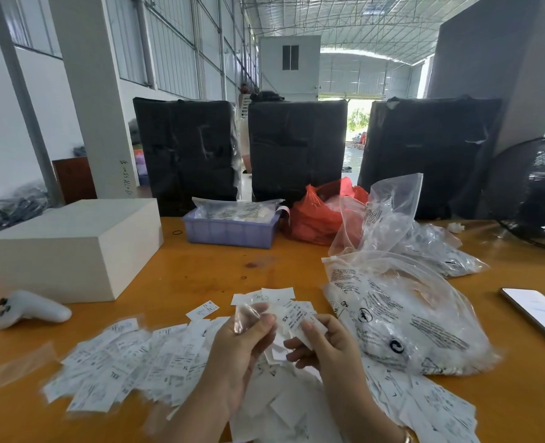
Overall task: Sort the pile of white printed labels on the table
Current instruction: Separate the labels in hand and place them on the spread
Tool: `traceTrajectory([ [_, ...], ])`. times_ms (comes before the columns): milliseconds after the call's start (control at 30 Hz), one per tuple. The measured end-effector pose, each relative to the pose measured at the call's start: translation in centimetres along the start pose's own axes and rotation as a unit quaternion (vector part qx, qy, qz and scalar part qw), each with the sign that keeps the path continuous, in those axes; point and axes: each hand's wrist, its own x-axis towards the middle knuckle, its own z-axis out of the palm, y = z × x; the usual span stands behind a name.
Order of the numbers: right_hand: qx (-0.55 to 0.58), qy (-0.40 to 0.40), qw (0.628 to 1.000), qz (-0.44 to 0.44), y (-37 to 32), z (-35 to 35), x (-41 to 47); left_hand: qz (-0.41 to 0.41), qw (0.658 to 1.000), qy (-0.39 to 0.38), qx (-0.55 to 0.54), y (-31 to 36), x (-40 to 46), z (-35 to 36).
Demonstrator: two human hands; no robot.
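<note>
- Left hand (242, 343): low centre of the view, fingers curled, thumb and fingertips pinching a small clear plastic sleeve (247, 316) and the left edge of a label.
- Right hand (323, 343): just beside the left at 3 o'clock, fingers curled, thumb pressing the right edge of the same label.
- Held label (291, 319): white, print facing up, "XS" legible, between both hands.
- Label pile (130, 366): white printed labels spread loosely on the table (200, 270), from 9 o'clock of the hands round under the wrists to 4 o'clock; sizes "XXL" and "XL" legible.
- Clear plastic bags (402, 324): printed, crumpled, at 3 o'clock of the hands.
- White box (70, 247): at 10 o'clock.
- White controller (31, 310): at 9 o'clock, near the table edge.
- Purple tray (229, 231): at 12 o'clock, holding bagged labels.
- Red bag (315, 215): touching the tray's right side.
- Phone (539, 314): at 3 o'clock, far right, screen up.
- Fan (533, 193): at 2 o'clock.
</note>
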Motion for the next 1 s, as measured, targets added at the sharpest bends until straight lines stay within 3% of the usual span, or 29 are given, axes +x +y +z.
traceTrajectory([
  [167, -0.016, -0.017, 1.000, 0.013, 0.31, 0.19, -0.06, 0.007, 1.000, -0.008, 0.017, -0.06, -0.09, 0.13],
  [600, -0.132, -0.057, 0.989, 0.021, 0.48, 0.31, -0.16, 0.041, 0.977, 0.006, 0.209, -0.26, -0.57, 0.41],
  [733, -0.132, -0.044, 0.990, 0.018, 0.33, 0.08, -0.04, 0.042, 0.976, 0.013, 0.215, -0.21, -0.58, 0.41],
  [900, -0.133, -0.042, 0.990, 0.017, 0.67, 0.44, -0.10, 0.034, 0.976, -0.036, 0.210, -0.30, -0.76, 0.61],
  [1000, -0.101, -0.029, 0.994, 0.031, 0.55, 0.56, -0.12, 0.030, 0.986, -0.010, 0.164, -0.29, -0.60, 0.60],
])
